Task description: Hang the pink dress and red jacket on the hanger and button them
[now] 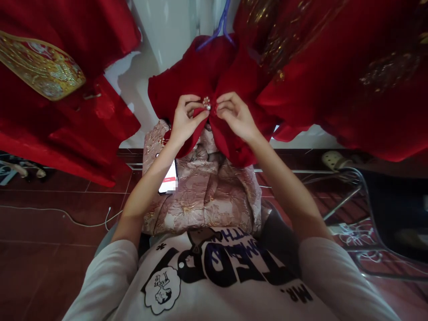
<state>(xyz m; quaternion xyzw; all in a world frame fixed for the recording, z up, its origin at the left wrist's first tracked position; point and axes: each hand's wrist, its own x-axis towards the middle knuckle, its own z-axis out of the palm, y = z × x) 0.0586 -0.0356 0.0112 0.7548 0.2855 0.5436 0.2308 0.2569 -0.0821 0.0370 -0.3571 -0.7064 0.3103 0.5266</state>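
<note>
Head view shows me the left hand pinching one front edge of a red garment at its jeweled ornament, the right hand gripping the facing edge. The garment hangs from a purple hanger, over pink brocade fabric across the lap.

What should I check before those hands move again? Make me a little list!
1. Left hand by the shiny ornament: ok, fingertips right beside it.
2. Right hand on the red garment: ok, fingertips pinch it.
3. Purple hanger at the garment's top: ok.
4. Ornament fastened tightly: cannot tell.
5. Phone well away from the arms: not ok, it lies by the left forearm.
</note>
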